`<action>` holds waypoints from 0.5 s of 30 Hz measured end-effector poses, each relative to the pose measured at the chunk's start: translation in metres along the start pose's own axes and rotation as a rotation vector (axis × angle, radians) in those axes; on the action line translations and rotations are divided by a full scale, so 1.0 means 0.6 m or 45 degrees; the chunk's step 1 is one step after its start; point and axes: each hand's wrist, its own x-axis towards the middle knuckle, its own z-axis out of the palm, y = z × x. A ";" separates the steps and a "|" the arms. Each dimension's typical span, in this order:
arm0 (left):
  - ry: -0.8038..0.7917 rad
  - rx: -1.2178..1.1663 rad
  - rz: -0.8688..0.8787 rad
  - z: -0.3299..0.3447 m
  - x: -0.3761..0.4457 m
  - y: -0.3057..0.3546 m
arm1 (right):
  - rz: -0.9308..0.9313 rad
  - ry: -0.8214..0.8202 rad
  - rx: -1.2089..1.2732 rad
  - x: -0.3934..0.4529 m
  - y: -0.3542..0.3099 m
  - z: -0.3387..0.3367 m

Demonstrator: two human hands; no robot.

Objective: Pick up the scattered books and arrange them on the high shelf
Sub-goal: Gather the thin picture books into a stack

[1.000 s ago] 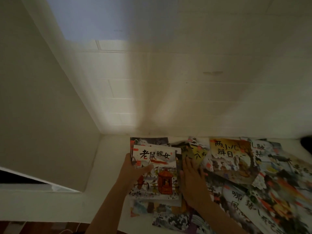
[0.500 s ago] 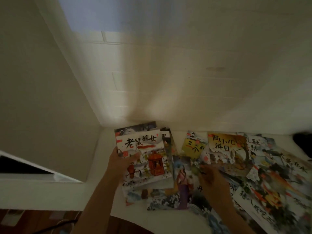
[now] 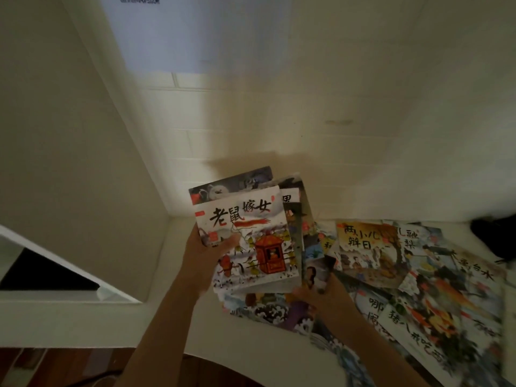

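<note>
My left hand (image 3: 208,254) grips a small stack of thin picture books (image 3: 251,233), thumb across the white top cover with a red sedan chair. The stack is lifted and tilted above the white shelf (image 3: 173,275). My right hand (image 3: 321,291) pinches another thin book (image 3: 317,270) by its edge, just right of the stack's lower corner. Several more picture books (image 3: 405,275) lie scattered and overlapping on the shelf to the right, with a wave-patterned one (image 3: 268,308) under the stack.
White walls meet in a corner (image 3: 167,213) behind the stack. A dark object (image 3: 494,236) sits at the far right of the shelf. A white ledge with a dark opening (image 3: 42,272) lies to the left. Wooden floor (image 3: 69,367) shows below.
My left hand has lifted the stack higher and tilted it. My right hand has moved from lying flat on the scattered books to pinching one book by its edge.
</note>
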 end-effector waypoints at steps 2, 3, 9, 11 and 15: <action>-0.008 0.062 -0.002 0.009 -0.002 -0.005 | -0.026 0.038 0.026 0.004 -0.004 0.004; -0.013 0.091 -0.002 0.013 -0.003 -0.009 | -0.047 0.048 0.026 0.006 -0.009 0.005; -0.070 0.148 0.016 0.032 0.009 -0.004 | -0.291 0.197 -0.137 0.036 -0.045 -0.015; -0.102 0.221 0.053 0.039 0.017 0.004 | -0.345 0.261 -0.170 0.046 -0.044 -0.019; -0.145 0.357 0.037 0.049 0.016 -0.006 | -0.372 0.261 -0.008 0.052 -0.028 -0.021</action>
